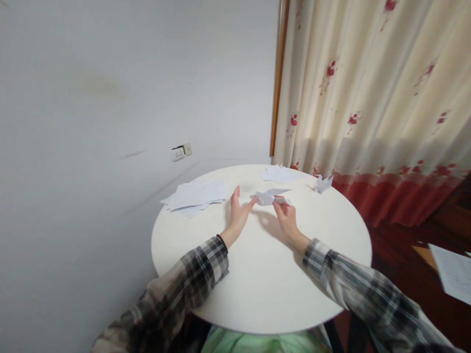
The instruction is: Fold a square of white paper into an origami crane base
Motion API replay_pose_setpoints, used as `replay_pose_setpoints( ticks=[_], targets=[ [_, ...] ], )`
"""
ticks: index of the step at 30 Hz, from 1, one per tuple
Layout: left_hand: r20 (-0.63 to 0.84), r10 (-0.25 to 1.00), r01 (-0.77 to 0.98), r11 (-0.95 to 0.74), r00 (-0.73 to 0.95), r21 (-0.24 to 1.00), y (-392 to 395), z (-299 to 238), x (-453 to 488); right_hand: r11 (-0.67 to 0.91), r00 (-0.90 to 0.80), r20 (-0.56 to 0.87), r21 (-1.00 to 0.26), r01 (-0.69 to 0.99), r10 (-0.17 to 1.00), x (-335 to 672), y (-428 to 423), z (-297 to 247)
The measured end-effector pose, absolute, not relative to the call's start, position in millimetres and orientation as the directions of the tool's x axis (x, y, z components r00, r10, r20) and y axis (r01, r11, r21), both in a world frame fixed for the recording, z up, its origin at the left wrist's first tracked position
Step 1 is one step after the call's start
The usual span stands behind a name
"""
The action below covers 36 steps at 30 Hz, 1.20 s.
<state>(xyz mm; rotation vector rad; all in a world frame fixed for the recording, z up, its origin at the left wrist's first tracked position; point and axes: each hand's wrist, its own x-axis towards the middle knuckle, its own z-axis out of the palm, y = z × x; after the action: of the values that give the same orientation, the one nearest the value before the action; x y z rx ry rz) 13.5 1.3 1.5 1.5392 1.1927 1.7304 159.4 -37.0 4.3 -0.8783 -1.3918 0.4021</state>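
Bird [264, 198] of folded white paper seems held just above the table [272, 284], between two hands; the right hand [288, 219] pinches its near right side between thumb and fingers, while the left hand [237, 214] is spread, its thumb reaching the bird's left tip; whether that thumb presses or only grazes, I cannot tell from where I stand; the paper looks thin, so a hard pinch or an uneven pull could crease a wing or split a fold; a slack right grip, I judge, would let the bird drop, as the left hand seems to bear little of it; sheets [198, 194] lie to the left of the left hand, where a sideways sweep could push them askew; a folded piece [324, 185] sits near the right rim, where a knock to the table could tip it off.
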Motion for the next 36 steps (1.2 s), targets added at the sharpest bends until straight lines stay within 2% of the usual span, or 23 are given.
replay_pose_setpoints(
  ticks=[3,6,8,13,19,22,25,29,36],
  targets=[
    [0.672,0.740,0.255,-0.648,-0.011,0.718,1,3,13,0.614,0.207,0.672,-0.736,0.285,0.711,160,-36,5],
    [0.645,0.753,0.245,-0.654,0.130,0.715,-5,4,18,0.599,0.216,0.665,-0.742,0.301,0.715,159,-34,5],
    [0.624,0.769,0.264,-0.635,0.137,0.726,-9,4,20,0.600,0.212,0.664,-0.743,0.297,0.717,160,-32,3],
    [0.701,0.704,0.288,-0.698,0.109,0.656,-13,8,21,0.598,0.215,0.647,-0.761,0.254,0.732,161,-27,0],
    [0.492,0.838,0.116,-0.526,0.235,0.842,-13,5,23,0.601,0.182,0.644,-0.762,0.241,0.743,159,-34,5],
    [0.409,0.887,0.018,-0.422,0.215,0.907,-14,6,24,0.614,0.157,0.636,-0.771,0.171,0.755,159,-37,7],
    [0.264,0.935,-0.054,-0.258,0.236,0.965,-18,10,23,0.619,0.156,0.623,-0.782,0.078,0.767,161,-36,8],
    [0.146,0.947,-0.050,-0.137,0.286,0.989,-22,14,22,0.600,0.205,0.596,-0.798,0.049,0.776,164,-33,8],
    [0.067,0.927,0.035,-0.086,0.368,0.996,-18,7,21,0.603,0.290,0.596,-0.794,0.073,0.749,172,-26,6]
  ],
)
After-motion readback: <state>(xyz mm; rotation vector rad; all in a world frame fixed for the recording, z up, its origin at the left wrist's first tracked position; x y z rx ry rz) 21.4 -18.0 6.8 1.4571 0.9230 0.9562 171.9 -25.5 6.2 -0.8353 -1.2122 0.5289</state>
